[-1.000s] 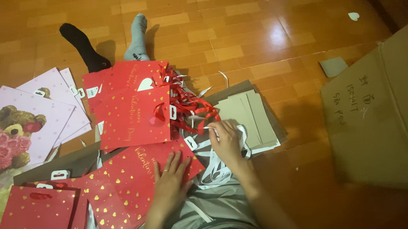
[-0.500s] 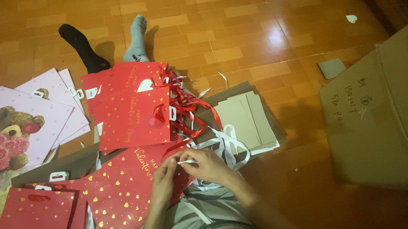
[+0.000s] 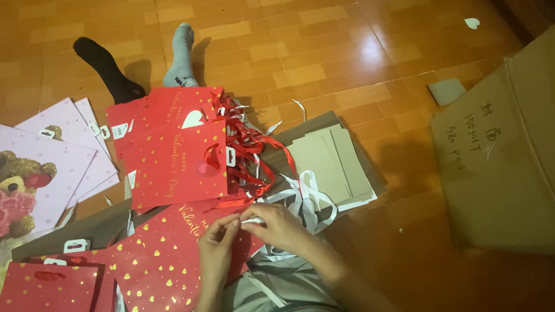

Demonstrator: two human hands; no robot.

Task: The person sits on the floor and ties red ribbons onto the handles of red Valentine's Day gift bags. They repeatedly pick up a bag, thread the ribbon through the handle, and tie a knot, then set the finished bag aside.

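Observation:
My left hand and my right hand meet over a red gift bag with gold hearts on my lap. Between their fingertips both pinch a small white ribbon end. Loose white ribbons trail to the right of my right hand. Beyond my hands lies a stack of red heart-printed gift bags with red ribbon handles.
Pink gift bags with a teddy-bear print lie at the left. Flat beige card sheets sit on a brown board at centre right. A large cardboard box stands at the right. Two socked feet rest on the wooden floor.
My right hand came back from the ribbon pile toward my lap, and my left hand lifted off the red bag. Both now pinch the white ribbon end together.

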